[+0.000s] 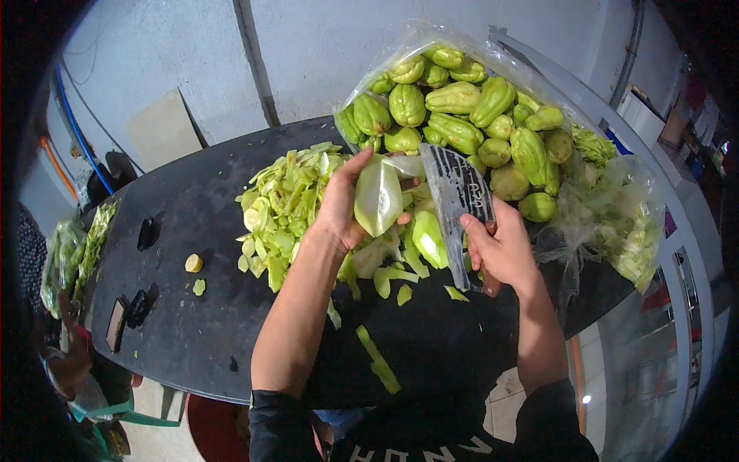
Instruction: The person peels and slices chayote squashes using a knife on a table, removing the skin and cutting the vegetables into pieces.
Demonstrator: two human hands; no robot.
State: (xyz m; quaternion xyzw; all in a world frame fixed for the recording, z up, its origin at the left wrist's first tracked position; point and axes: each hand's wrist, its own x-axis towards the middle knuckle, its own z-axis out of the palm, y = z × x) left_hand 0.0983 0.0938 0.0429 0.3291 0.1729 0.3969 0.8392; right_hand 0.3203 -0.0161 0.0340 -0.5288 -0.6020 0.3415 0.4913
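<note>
Pile of pale green peelings (281,215), left of centre on dark table (177,331). Left hand (340,208): fingers curled snugly around one pared chayote (379,199), raised above the table between peelings and blade, pale face exposed. For clean paring, best gripped firmly, being probably slick; fingertips best tucked clear of the cutting line, fruit turned in small steps. Second chayote (429,239), lying among near scraps. Broad knife (452,196), dark blade beside raised fruit; contact uncertain. Short, light strokes at a shallow angle advisable, to spare flesh. Right hand (499,250): closed about the brown handle, thumb laid against the blade; steady wrist advisable.

Writing, left to right: dark shirt (419,431), near edge, large pale capitals, inverted and partly cropped, H and N seemingly among them; knife blade, pale sideways characters, wording uncertain; clear bag (419,32) of whole chayotes, far right, no label discernible.
</note>
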